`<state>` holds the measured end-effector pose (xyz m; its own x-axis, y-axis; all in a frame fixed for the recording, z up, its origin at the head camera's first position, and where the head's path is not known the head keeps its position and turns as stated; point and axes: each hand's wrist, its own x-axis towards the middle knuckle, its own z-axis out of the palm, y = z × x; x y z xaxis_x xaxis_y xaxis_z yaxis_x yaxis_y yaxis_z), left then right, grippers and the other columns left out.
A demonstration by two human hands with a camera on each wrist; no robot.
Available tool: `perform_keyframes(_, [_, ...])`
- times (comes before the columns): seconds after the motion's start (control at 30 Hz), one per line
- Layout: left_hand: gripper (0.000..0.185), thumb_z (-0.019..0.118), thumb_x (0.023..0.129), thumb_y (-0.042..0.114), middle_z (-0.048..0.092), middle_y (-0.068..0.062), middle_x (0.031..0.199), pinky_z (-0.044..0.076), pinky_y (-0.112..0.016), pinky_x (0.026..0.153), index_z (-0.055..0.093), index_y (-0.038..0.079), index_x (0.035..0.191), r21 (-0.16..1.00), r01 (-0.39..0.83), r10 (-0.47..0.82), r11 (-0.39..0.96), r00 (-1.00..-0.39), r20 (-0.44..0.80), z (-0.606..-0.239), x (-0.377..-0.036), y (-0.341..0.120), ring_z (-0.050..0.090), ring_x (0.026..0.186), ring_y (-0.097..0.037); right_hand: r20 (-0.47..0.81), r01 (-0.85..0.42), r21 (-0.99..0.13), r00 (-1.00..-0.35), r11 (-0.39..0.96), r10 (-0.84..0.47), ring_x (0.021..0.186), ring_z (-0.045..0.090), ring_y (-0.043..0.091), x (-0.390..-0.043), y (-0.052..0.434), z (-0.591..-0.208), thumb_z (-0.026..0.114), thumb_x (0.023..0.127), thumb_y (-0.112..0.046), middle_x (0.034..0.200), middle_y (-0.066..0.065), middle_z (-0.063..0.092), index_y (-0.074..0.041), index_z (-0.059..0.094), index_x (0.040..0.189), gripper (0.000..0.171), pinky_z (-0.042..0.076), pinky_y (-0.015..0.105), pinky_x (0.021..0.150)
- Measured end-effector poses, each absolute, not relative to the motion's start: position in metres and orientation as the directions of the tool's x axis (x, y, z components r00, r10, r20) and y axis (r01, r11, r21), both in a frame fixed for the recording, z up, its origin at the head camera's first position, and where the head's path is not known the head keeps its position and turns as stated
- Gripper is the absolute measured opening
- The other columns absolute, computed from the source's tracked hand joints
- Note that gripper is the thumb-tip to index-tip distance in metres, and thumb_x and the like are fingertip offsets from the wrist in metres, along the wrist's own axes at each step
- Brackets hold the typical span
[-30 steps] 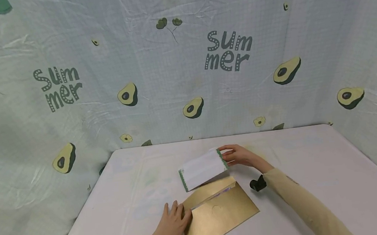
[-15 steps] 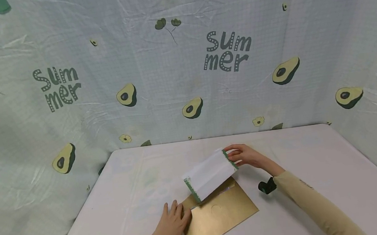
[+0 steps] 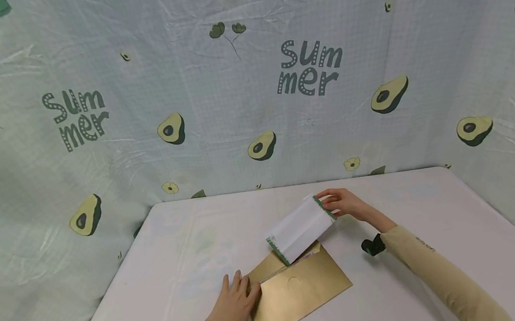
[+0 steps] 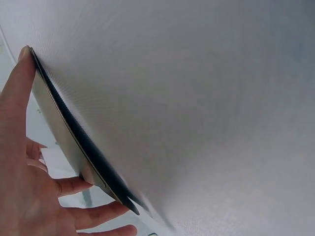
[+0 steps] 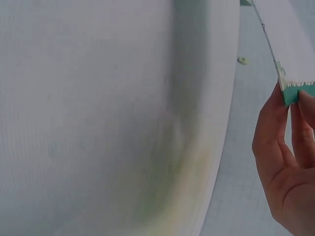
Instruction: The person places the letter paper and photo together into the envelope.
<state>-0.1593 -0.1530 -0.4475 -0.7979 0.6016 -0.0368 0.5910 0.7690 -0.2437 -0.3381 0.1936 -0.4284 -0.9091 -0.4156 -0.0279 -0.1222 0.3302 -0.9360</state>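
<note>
A gold envelope (image 3: 302, 297) lies on the table with its flap (image 3: 264, 269) raised toward the far side. My left hand (image 3: 235, 309) spans its left end, thumb at the near corner and fingers spread at the far one. From the left wrist view, the envelope (image 4: 61, 123) shows almost edge-on, thumb and fingertips touching its ends. My right hand (image 3: 349, 206) pinches the right end of a white card (image 3: 300, 229) with green borders at both ends. The card is tilted, and its lower left corner overlaps the flap. In the right wrist view, thumb and fingers hold the card's green end (image 5: 295, 93).
The pale table (image 3: 190, 240) reaches back to a hanging cloth (image 3: 212, 92) printed with avocados and "summer". A small black object (image 3: 373, 245) sits at the right wrist, by the beige sleeve (image 3: 439, 272).
My right hand has moved right with the card, whose left end first came over the flap and then shifted rightward. The left hand and the envelope have stayed in place.
</note>
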Motion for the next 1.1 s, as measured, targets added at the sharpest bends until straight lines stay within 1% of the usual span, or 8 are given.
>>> perform_keyframes(0.13, [0.101, 0.037, 0.059, 0.087, 0.047, -0.020, 0.125, 0.033, -0.056, 0.092, 0.041, 0.013, 0.128, -0.248, 0.591, 0.604, 0.767, -0.796, -0.030, -0.448, -0.159, -0.154, 0.040, 0.121, -0.041, -0.012, -0.133, -0.924, -0.927, 0.357, -0.375, 0.083, 0.056, 0.006, -0.343, 0.199, -0.430, 0.053, 0.089, -0.010, 0.112, 0.022, 0.056, 0.000, 0.046, 0.126, 0.039, 0.048, 0.029, 0.067])
perform_keyframes(0.27, [0.101, 0.038, 0.059, 0.087, 0.047, -0.020, 0.125, 0.033, -0.056, 0.093, 0.041, 0.013, 0.128, -0.256, 0.591, 0.606, 0.765, -0.795, -0.022, -0.449, -0.159, -0.154, 0.040, 0.122, -0.041, 0.017, -0.153, -0.904, -0.946, 0.398, -0.323, 0.081, 0.055, 0.007, -0.347, 0.204, -0.434, 0.051, 0.089, -0.007, 0.110, 0.025, 0.056, 0.000, 0.048, 0.124, 0.036, 0.046, 0.026, 0.060])
perform_keyframes(0.4, [0.102, 0.038, 0.059, 0.087, 0.046, -0.020, 0.126, 0.033, -0.056, 0.093, 0.041, 0.012, 0.129, -0.254, 0.588, 0.605, 0.768, -0.796, -0.015, -0.448, -0.158, -0.154, 0.040, 0.122, -0.040, 0.056, -0.183, -0.863, -0.961, 0.471, -0.270, 0.083, 0.055, 0.013, -0.350, 0.209, -0.438, 0.052, 0.089, -0.007, 0.107, 0.024, 0.058, -0.001, 0.052, 0.121, 0.033, 0.044, 0.026, 0.057])
perform_keyframes(0.5, [0.103, 0.038, 0.059, 0.087, 0.046, -0.020, 0.127, 0.033, -0.056, 0.093, 0.041, 0.012, 0.129, -0.250, 0.588, 0.604, 0.769, -0.797, -0.013, -0.446, -0.157, -0.154, 0.039, 0.122, -0.040, 0.076, -0.199, -0.831, -0.966, 0.519, -0.248, 0.087, 0.056, 0.018, -0.352, 0.211, -0.440, 0.053, 0.088, -0.008, 0.106, 0.024, 0.059, -0.002, 0.054, 0.119, 0.031, 0.044, 0.026, 0.058])
perform_keyframes(0.67, [0.103, 0.037, 0.060, 0.087, 0.046, -0.020, 0.127, 0.033, -0.056, 0.093, 0.041, 0.012, 0.130, -0.256, 0.585, 0.603, 0.770, -0.798, -0.008, -0.446, -0.156, -0.155, 0.039, 0.122, -0.041, 0.079, -0.203, -0.813, -0.967, 0.546, -0.241, 0.088, 0.056, 0.020, -0.351, 0.211, -0.442, 0.054, 0.087, -0.008, 0.106, 0.023, 0.060, -0.003, 0.055, 0.118, 0.031, 0.043, 0.026, 0.059])
perform_keyframes(0.9, [0.102, 0.036, 0.060, 0.087, 0.047, -0.020, 0.125, 0.033, -0.057, 0.093, 0.042, 0.012, 0.128, -0.251, 0.587, 0.608, 0.770, -0.794, 0.010, -0.447, -0.156, -0.154, 0.040, 0.121, -0.041, 0.085, -0.229, -0.794, -0.959, 0.564, -0.270, 0.082, 0.056, 0.016, -0.350, 0.204, -0.445, 0.054, 0.086, -0.006, 0.103, 0.022, 0.061, -0.003, 0.057, 0.115, 0.029, 0.042, 0.025, 0.056])
perform_keyframes(1.1, [0.101, 0.036, 0.060, 0.088, 0.048, -0.020, 0.123, 0.034, -0.057, 0.091, 0.043, 0.012, 0.126, -0.261, 0.586, 0.614, 0.767, -0.789, 0.032, -0.448, -0.156, -0.154, 0.041, 0.120, -0.041, 0.095, -0.249, -0.775, -0.955, 0.581, -0.282, 0.079, 0.055, 0.015, -0.349, 0.201, -0.446, 0.054, 0.085, -0.004, 0.100, 0.021, 0.062, -0.003, 0.058, 0.114, 0.028, 0.041, 0.024, 0.055])
